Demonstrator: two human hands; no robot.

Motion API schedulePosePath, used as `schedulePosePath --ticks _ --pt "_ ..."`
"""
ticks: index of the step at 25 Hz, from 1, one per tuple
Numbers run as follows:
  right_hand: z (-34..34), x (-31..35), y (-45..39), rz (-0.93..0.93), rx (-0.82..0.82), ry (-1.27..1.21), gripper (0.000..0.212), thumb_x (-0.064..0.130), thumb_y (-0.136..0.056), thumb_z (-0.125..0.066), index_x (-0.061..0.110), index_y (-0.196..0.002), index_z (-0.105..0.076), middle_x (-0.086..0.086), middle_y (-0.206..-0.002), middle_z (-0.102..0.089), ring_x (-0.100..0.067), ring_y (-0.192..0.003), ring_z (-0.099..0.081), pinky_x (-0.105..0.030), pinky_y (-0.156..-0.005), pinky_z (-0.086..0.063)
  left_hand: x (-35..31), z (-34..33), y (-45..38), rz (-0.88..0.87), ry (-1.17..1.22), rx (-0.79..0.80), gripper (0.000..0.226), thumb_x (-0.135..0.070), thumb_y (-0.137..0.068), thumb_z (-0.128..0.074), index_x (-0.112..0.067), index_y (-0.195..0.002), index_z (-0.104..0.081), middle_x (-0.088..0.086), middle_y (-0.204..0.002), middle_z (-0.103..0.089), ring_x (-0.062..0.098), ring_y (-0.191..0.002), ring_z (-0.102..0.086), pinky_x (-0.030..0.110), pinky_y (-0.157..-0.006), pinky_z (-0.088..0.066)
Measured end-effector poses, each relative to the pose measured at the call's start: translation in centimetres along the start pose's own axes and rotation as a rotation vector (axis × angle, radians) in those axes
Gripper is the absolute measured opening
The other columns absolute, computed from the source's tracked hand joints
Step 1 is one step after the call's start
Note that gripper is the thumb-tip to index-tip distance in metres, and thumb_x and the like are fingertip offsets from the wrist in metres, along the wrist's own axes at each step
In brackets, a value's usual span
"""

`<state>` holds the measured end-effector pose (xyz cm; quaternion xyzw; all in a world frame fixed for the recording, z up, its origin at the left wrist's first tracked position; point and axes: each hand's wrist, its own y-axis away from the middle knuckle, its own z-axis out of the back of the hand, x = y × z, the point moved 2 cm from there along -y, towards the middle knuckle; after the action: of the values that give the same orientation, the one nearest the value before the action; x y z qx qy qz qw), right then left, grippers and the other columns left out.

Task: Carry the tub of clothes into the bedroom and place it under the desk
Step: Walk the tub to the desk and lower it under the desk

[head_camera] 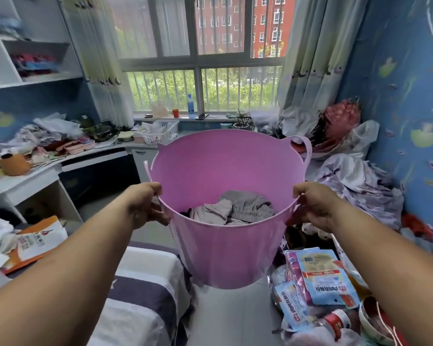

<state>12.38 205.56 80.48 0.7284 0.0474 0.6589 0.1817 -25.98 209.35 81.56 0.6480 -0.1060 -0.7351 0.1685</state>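
Between the two outstretched arms, a pink tub (pixel 225 245) hangs in the air above the pale floor (pixel 225 318), clear of everything below it. The left hand (pixel 145 204) grips the rim on one side, its thumb hooked over the edge and its fingers curled against the outer wall; the right hand (pixel 310 204) grips the opposite rim the same way, so the hands sit well apart with the tub's mouth between them. Two loop handles rise from the far rim, neither one held. At the bottom of the tub lies a small heap of grey clothes (pixel 238 208), with a darker piece showing at its left edge. Beyond and to the left stands a white desk (pixel 60 166), its top crowded with crumpled clothes, trays and a white basket (pixel 160 134), and its underside open and dark. A window (pixel 200 53) with bars fills the far wall, flanked by pale curtains; a blue bottle (pixel 191 106) and a small red cup (pixel 175 113) stand on the sill. A striped bed (pixel 140 283) lies at lower left, beside an orange-and-white packet (pixel 35 242). At lower right, blue printed packages (pixel 323 283) lie on the floor, and rumpled lilac bedding (pixel 360 186) is heaped against the blue wallpaper.
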Motion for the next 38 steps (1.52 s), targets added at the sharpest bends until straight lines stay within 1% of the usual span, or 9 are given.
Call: schedulePosePath --ticks 5,8,11,16,21,25,28,33,38 --pt "-3.0 1.7 -6.2 0.007 -0.023 0.018 0.03 -0.006 -0.081 -0.044 0.001 -0.109 -0.051 -0.019 -0.116 -0.036 -0.042 -0.087 -0.047 -0.062 -0.067 -0.057 -1.6 1.1 -7.4 0.013 0.018 0.01 0.025 -0.006 -0.093 -0.045 0.009 -0.112 -0.053 0.033 -0.093 -0.056 0.045 -0.052 -0.064 0.038 -0.04 -0.058" --pt "-5.1 2.9 -9.7 0.001 -0.043 0.032 0.031 -0.005 -0.082 -0.044 0.002 -0.111 -0.05 -0.02 -0.115 -0.036 -0.039 -0.072 -0.052 -0.059 -0.062 -0.059 -2.6 2.2 -12.3 0.009 0.03 0.016 0.035 -0.007 -0.093 -0.046 0.009 -0.125 -0.05 0.035 -0.101 -0.054 0.046 -0.051 -0.066 0.037 -0.04 -0.058" --pt "-8.1 4.5 -14.0 -0.001 -0.059 0.036 0.031 -0.005 -0.083 -0.044 0.003 -0.112 -0.049 -0.02 -0.115 -0.036 -0.033 -0.059 -0.053 -0.053 -0.052 -0.058 -4.3 4.0 -17.6 0.018 0.049 0.014 0.028 -0.007 -0.094 -0.047 0.005 -0.119 -0.051 0.034 -0.095 -0.054 0.046 -0.049 -0.065 0.036 -0.037 -0.056" --pt "-12.5 6.5 -19.5 0.015 -0.05 0.024 0.029 -0.005 -0.082 -0.045 0.002 -0.108 -0.052 -0.019 -0.114 -0.038 -0.034 -0.067 -0.053 -0.047 -0.047 -0.059 -7.2 7.0 -24.3 -0.012 0.042 0.011 0.024 -0.007 -0.093 -0.048 0.004 -0.115 -0.052 0.03 -0.097 -0.05 0.045 -0.051 -0.063 0.038 -0.038 -0.056" --pt "-16.1 7.7 -24.7 -0.001 -0.008 0.035 0.037 -0.002 -0.079 -0.047 0.0 -0.114 -0.056 -0.019 -0.115 -0.039 -0.037 -0.072 -0.058 -0.052 -0.056 -0.061 -9.1 9.5 -28.3 -0.002 0.047 -0.013 0.015 -0.006 -0.092 -0.049 0.003 -0.103 -0.051 0.019 -0.07 -0.049 0.043 -0.048 -0.062 0.042 -0.04 -0.059" --pt "-18.2 8.3 -28.6 -0.019 0.032 0.072 0.052 -0.001 -0.079 -0.047 -0.009 -0.13 -0.056 -0.018 -0.117 -0.039 -0.043 -0.091 -0.054 -0.057 -0.065 -0.061 -9.7 10.5 -30.9 0.011 0.043 -0.034 0.024 -0.007 -0.094 -0.047 0.006 -0.113 -0.05 0.022 -0.071 -0.052 0.044 -0.049 -0.063 0.044 -0.042 -0.061" --pt "-19.5 9.3 -31.9 -0.019 0.068 0.072 0.05 -0.002 -0.08 -0.046 -0.007 -0.128 -0.056 -0.019 -0.117 -0.039 -0.043 -0.09 -0.053 -0.053 -0.059 -0.061 -10.6 10.8 -32.7 0.011 0.055 -0.062 0.031 -0.006 -0.093 -0.046 0.008 -0.12 -0.049 0.023 -0.078 -0.051 0.044 -0.054 -0.062 0.049 -0.049 -0.061" --pt "-20.5 11.0 -38.0 -0.025 0.152 0.083 0.034 -0.004 -0.077 -0.046 0.003 -0.109 -0.056 -0.016 -0.113 -0.035 -0.039 -0.078 -0.053 -0.051 -0.055 -0.06 -12.1 10.1 -36.5 0.005 0.065 -0.104 0.029 -0.004 -0.093 -0.046 0.004 -0.119 -0.054 0.024 -0.109 -0.046 0.047 -0.078 -0.06 0.065 -0.083 -0.054" --pt "-20.8 14.1 -46.3 -0.031 0.237 0.12 0.039 -0.005 -0.075 -0.047 0.002 -0.111 -0.057 -0.015 -0.114 -0.037 -0.044 -0.089 -0.05 -0.054 -0.058 -0.06 -13.8 7.8 -40.9 0.029 0.104 -0.19 0.026 -0.005 -0.094 -0.044 0.002 -0.117 -0.052 0.023 -0.109 -0.045 0.043 -0.07 -0.059 0.063 -0.08 -0.055"
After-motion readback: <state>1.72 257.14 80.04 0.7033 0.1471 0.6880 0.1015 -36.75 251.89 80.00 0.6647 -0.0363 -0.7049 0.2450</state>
